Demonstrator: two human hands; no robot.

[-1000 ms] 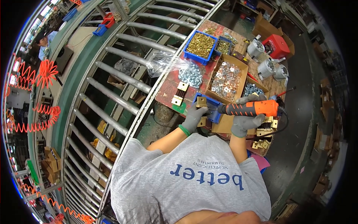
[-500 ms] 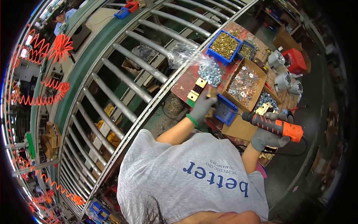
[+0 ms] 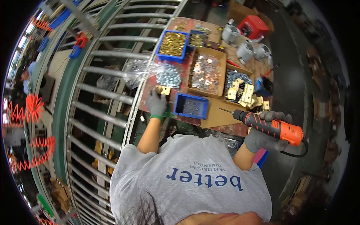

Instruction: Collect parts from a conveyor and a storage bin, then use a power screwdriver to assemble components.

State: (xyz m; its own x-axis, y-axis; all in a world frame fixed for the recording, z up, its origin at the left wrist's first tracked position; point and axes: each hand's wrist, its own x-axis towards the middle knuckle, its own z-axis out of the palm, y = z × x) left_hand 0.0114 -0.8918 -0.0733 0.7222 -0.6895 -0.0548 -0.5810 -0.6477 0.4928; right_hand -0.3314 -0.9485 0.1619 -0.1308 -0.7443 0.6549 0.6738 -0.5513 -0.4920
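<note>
My right hand [image 3: 267, 129], in a grey glove, is wrapped round an orange and black power screwdriver [image 3: 272, 125]. Its long thin bit [image 3: 225, 110] points left over a sheet of cardboard. My left hand [image 3: 156, 104], gloved too, is at the left side of the table with its fingers closed about a cream-coloured block with dark holes [image 3: 163, 90]; the fingertips are partly hidden. Just beyond lies a pile of silvery small metal parts [image 3: 168, 76]. Right of my left hand sits a blue tray [image 3: 191, 106] with a few small pieces in it.
A blue bin of brass-coloured screws [image 3: 173, 44], a cardboard box of flat metal plates [image 3: 206, 73] and stacked cream blocks [image 3: 240, 91] occupy the table. Grey metal cylinders [image 3: 245, 51] and a red stool [image 3: 254, 27] are at the back right. A roller conveyor [image 3: 105, 95] runs along the left.
My view has turned, shifting the table leftward. My left hand has moved from beside the blue tray to the cream-coloured block. The right hand still holds the screwdriver.
</note>
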